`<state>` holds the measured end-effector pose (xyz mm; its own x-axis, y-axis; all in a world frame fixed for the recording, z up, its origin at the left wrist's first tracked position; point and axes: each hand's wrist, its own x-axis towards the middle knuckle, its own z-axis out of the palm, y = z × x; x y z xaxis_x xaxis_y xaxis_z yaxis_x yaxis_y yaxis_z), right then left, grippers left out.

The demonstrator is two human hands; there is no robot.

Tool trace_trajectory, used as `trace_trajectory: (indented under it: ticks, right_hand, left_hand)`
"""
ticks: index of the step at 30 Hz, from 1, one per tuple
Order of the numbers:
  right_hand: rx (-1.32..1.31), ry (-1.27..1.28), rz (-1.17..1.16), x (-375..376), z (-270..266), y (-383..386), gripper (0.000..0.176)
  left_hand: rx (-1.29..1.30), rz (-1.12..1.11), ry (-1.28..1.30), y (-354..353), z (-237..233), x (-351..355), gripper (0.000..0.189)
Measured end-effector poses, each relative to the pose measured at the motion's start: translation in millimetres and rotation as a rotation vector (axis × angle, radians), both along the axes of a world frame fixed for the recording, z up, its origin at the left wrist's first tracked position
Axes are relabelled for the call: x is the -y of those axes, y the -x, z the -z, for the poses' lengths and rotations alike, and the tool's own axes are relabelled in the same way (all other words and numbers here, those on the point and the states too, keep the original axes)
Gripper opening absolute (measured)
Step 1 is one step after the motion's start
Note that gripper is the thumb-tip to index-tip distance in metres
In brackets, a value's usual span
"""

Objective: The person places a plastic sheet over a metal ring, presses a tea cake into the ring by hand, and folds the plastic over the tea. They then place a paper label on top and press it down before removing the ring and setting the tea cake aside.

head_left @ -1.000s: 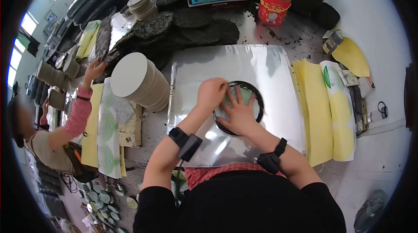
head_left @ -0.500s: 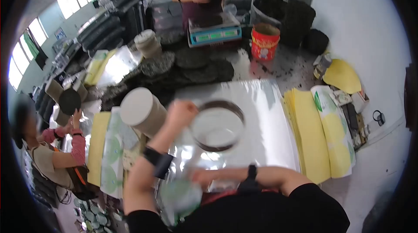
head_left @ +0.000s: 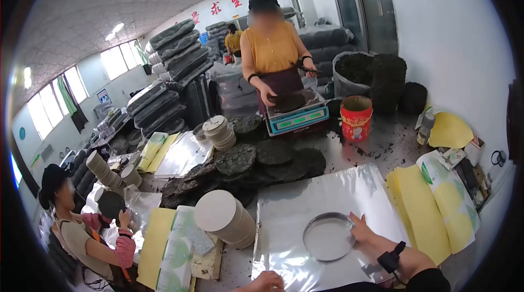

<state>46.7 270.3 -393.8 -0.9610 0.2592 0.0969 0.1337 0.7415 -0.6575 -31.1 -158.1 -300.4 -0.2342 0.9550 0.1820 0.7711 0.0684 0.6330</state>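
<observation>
A thin metal ring (head_left: 329, 260) lies on a stack of shiny silver sheets (head_left: 376, 194). My right hand (head_left: 364, 232) is at the ring's right side, its fingers closed on the rim. Low in the view, my left hand (head_left: 267, 281) is curled at the near left of the silver sheets; what it holds, if anything, is hidden. Left of the sheets stands a stack of pale round discs (head_left: 224, 213). Behind it lie several dark, rough, flat round cakes (head_left: 236, 160).
Yellow sheets (head_left: 417, 210) and printed wrappers (head_left: 445, 199) lie to the right. A red bucket (head_left: 356, 123) stands near a turquoise scale (head_left: 297, 121), where a co-worker (head_left: 273, 52) handles a dark cake. Another person (head_left: 76, 232) works at the left.
The view has tilted up. My left hand has left the ring's far left side and come down near me. My right hand has moved from the near left to the ring's right side.
</observation>
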Motion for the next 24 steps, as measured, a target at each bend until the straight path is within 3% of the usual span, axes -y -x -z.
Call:
trace_trajectory:
  ticks: [3,4,7,9,10,11,12,14,16,18,21,22,23,24]
  right_hand:
    - [-0.041,0.697,0.038,1.6,-81.6,1.9,0.074]
    - [-0.129,0.445,0.042,-10.7,-82.4,5.9,0.077]
    - [0.022,0.496,0.226,-29.2,-62.7,17.7,0.079]
    - [0.004,0.348,0.303,-32.7,-23.7,19.4,0.08]
    - [-0.054,0.419,0.291,-35.8,-6.5,24.9,0.08]
    - [-0.111,0.49,0.277,-38.8,10.6,30.3,0.08]
    - [-0.176,0.752,0.225,-40.8,26.2,34.2,0.079]
    - [-0.244,1.051,0.154,-52.6,29.6,30.7,0.078]
    - [-0.26,1.185,0.149,-39.4,11.0,32.2,0.078]
    - [-0.212,1.09,0.196,-30.9,-49.4,10.4,0.079]
    - [-0.254,0.832,0.248,5.8,-168.1,-20.8,0.082]
    - [-0.364,0.939,0.12,19.2,-173.9,-22.6,0.083]
    - [-0.366,0.854,-0.071,50.1,-201.4,-26.1,0.082]
    - [-0.377,0.483,-0.237,74.6,-200.1,-27.8,0.078]
  left_hand:
    - [-0.014,0.086,0.083,12.1,25.3,2.5,0.016]
    - [0.088,0.173,0.311,19.1,9.9,-7.3,0.007]
    - [0.677,-0.232,0.679,19.9,-54.4,-54.7,0.009]
    - [0.014,0.249,0.191,50.7,-40.8,-50.7,0.01]
    - [-0.176,0.348,0.215,54.7,-34.2,-43.2,0.024]
    - [-0.114,0.307,0.232,46.0,-33.5,-30.6,0.023]
    - [-0.047,0.264,0.25,28.5,-33.7,-15.4,0.022]
    - [0.102,0.157,0.245,15.1,-4.4,6.3,0.014]
    - [0.178,0.045,0.143,11.6,-2.5,9.5,0.011]
    - [0.206,-0.005,0.073,6.7,7.6,10.7,0.009]
    - [0.109,0.097,0.216,7.7,-21.0,-0.5,0.008]
    - [0.101,0.175,0.31,20.1,-5.6,-2.9,0.014]
    - [0.146,0.109,0.524,30.9,0.5,-13.6,0.022]
    - [0.884,-0.119,0.783,51.7,-24.1,-37.1,0.029]
